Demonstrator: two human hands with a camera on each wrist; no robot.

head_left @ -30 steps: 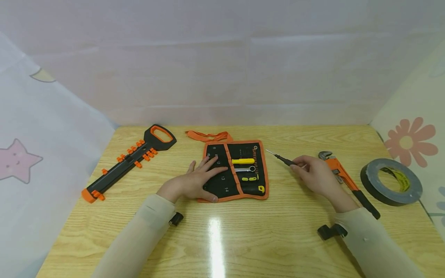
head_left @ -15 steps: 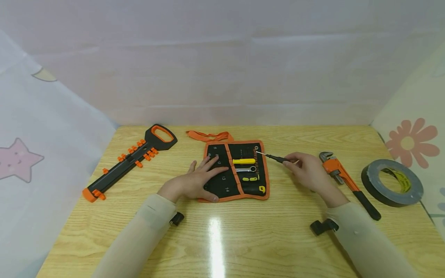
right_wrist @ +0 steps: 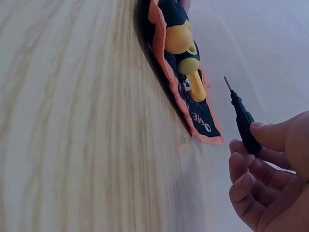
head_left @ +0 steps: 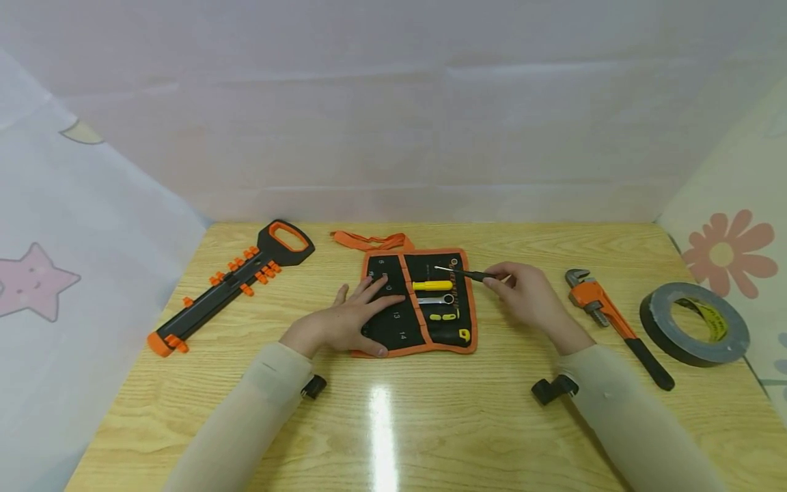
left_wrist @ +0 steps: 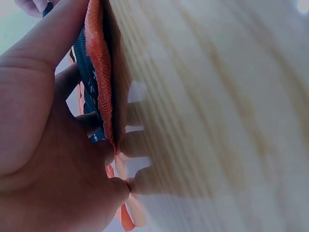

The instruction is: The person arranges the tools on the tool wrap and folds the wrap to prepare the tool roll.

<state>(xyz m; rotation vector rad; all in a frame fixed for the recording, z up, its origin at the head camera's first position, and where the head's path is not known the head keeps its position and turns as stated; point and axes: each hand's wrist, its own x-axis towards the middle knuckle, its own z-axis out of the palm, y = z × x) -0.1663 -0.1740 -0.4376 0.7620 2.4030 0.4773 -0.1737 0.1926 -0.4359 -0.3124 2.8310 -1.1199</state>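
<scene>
A black tool pouch [head_left: 393, 335] with orange edging lies unrolled mid-table. My left hand [head_left: 344, 324] rests on its numbered left half, fingers spread. Between thumb and fingers, my right hand [head_left: 525, 294] pinches a small dark screwdriver [right_wrist: 244, 118] by its handle. In the head view its thin metal tip points left and overlaps the pouch's upper right part; in the right wrist view it is raised above the pouch. Pockets hold a yellow-handled tool [head_left: 432, 285], a ring-ended wrench [head_left: 439, 299], small yellow-ended pieces [head_left: 444, 316] and a black handle with a yellow end [head_left: 451, 335].
At the left lies a black rack [head_left: 215, 301] with orange clips and a loop handle. An orange pipe wrench [head_left: 599, 301] and a roll of grey tape [head_left: 658, 328] lie at the right. Orange ties [head_left: 375, 242] trail behind the pouch. Cloth walls surround the table.
My right hand has moved left with the screwdriver, bringing its tip from beside the pouch to over the upper right part. My left hand stays in place.
</scene>
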